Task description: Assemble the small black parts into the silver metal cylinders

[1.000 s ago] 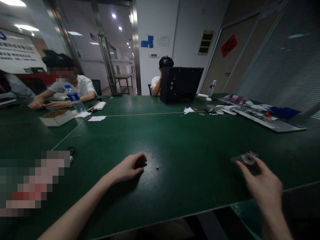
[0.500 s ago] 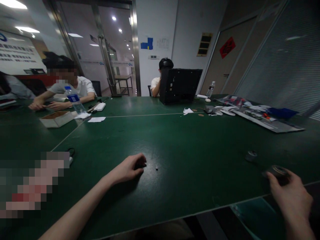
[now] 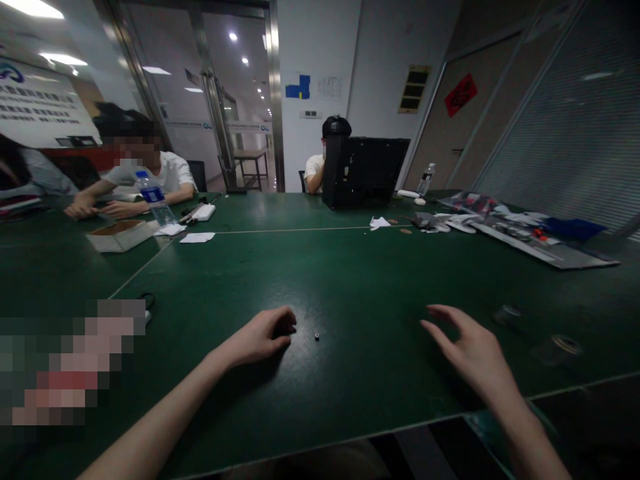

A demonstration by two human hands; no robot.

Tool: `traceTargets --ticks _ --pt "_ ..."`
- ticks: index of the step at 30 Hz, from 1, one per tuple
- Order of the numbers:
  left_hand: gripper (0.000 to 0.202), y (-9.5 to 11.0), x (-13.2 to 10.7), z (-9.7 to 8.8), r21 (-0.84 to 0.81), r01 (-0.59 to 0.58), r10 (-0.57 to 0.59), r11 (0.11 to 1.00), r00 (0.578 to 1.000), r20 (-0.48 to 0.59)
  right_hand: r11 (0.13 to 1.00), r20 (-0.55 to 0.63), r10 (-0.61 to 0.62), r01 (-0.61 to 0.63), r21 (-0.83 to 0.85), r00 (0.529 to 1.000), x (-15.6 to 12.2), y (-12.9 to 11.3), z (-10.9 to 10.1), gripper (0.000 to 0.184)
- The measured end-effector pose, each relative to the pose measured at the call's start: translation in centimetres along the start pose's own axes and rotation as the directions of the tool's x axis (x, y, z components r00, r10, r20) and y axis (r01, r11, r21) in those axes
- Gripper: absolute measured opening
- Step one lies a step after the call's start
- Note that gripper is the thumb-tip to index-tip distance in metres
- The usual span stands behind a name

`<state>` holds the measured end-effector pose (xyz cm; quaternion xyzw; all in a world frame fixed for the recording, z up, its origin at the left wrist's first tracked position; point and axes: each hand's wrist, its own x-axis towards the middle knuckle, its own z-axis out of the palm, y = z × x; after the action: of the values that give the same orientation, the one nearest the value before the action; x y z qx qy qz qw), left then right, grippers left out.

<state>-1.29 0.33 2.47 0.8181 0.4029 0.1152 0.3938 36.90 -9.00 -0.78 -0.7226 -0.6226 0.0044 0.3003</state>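
My left hand (image 3: 267, 331) rests on the green table (image 3: 360, 280), fingers loosely curled and the thumb apart from them. Just right of its fingertips lies a tiny dark part with a light centre (image 3: 317, 337), not touching the hand. My right hand (image 3: 467, 343) hovers over the table, thumb and fingers spread, with nothing between them. To its right stands a dark round can-like piece with a golden ring on top (image 3: 557, 350). A smaller grey cylindrical piece (image 3: 507, 314) stands behind that one. Both pieces look blurred, so their exact kind is unclear.
Across the table stands a black boxy device (image 3: 367, 172) with a person behind it. Papers and parts lie on a flat board (image 3: 550, 250) at right. At left are a water bottle (image 3: 155, 200), an open box (image 3: 120, 239) and another person.
My right hand has let go of the dark can-like piece and moved left, opening. The piece now stands on the table. My left hand has stayed in place.
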Motion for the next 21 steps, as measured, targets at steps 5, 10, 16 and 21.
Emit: traceTargets --ticks 5,10,16,21 --pt "0.028 -0.3 0.1 0.1 -0.005 -0.003 0.003 1.0 1.0 0.003 0.897 0.425 -0.441 0.377 0.228 0.791 1.3 -10.7 2.6 0.033" --pt "0.028 -0.4 0.2 0.2 -0.009 -0.012 0.012 1.0 1.0 -0.006 0.823 0.56 -0.554 0.505 0.259 0.616 3.6 -15.3 5.3 0.033" --pt "0.026 -0.5 0.2 0.2 -0.012 -0.041 0.041 0.999 0.999 0.001 0.808 0.602 -0.587 0.344 0.478 0.541 5.0 -14.3 7.9 0.02" --pt "0.024 -0.7 0.3 0.4 -0.002 -0.045 0.045 0.999 0.999 -0.017 0.758 0.506 -0.625 0.31 0.573 0.595 3.9 -14.3 8.3 0.013"
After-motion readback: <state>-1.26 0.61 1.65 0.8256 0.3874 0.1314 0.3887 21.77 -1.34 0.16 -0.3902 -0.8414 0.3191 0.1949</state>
